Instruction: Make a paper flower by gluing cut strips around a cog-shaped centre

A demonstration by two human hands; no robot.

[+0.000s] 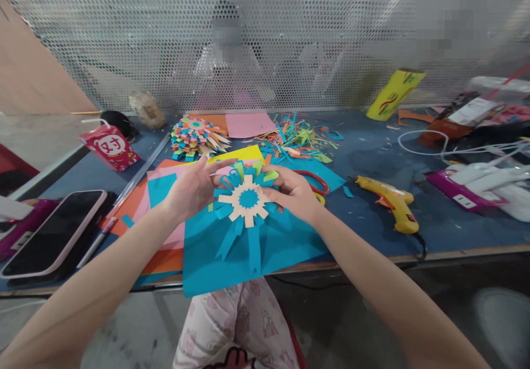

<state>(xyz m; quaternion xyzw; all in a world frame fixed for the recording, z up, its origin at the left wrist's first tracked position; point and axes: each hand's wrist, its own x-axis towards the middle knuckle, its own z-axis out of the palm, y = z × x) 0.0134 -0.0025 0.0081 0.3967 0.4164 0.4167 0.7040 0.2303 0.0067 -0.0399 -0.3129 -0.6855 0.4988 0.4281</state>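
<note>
A layered paper flower (248, 198) with a pale notched ring on top and blue and green strips around it is held over a blue paper sheet (207, 275). My right hand (296, 192) grips its right side, thumb on the pale ring and fingers behind. On the left side, my left hand (192, 186) reaches round the back edge of the flower, fingers extended and partly hidden behind the strips. Whether its fingertips press on the paper cannot be made out. Red-handled scissors (313, 181) lie partly hidden beyond my right hand.
A multicoloured paper flower (197, 137) and paper scraps (296, 137) lie at the back. A yellow glue gun (389, 200) and a power strip (466, 192) are at right. A phone (56, 236), pen (97, 242) and red drink carton (110, 145) are at left. A person sits beyond the perforated screen (290, 37).
</note>
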